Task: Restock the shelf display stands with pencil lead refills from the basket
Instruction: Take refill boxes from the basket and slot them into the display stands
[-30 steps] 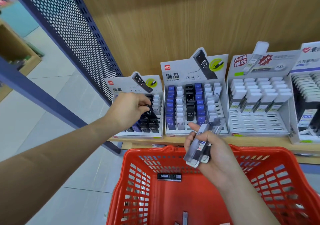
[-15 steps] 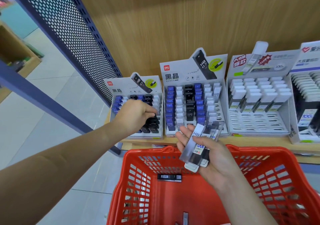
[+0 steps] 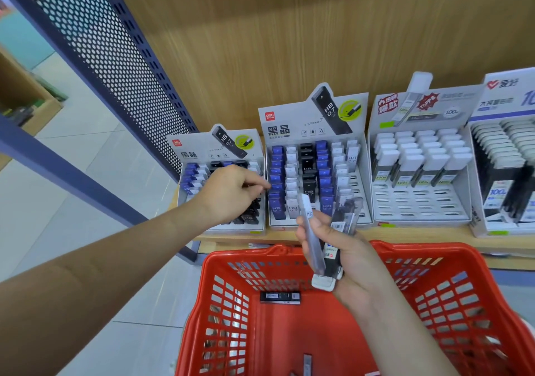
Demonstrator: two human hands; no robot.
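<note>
At the shelf's point(image 3: 419, 235) left end my left hand point(image 3: 231, 193), now empty and loose, has quit the stand point(image 3: 197, 149); right hand point(image 3: 356, 259) grips more refills point(image 3: 314, 242).

Four display stands point(image 3: 289, 132), one basket point(image 3: 231, 257).

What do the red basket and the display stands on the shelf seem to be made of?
Red basket: likely moulded plastic, slightly glossy, with a lattice of slots in its walls. Display stands: probably printed cardboard, matt, with folded edges and cut-out slots.
</note>
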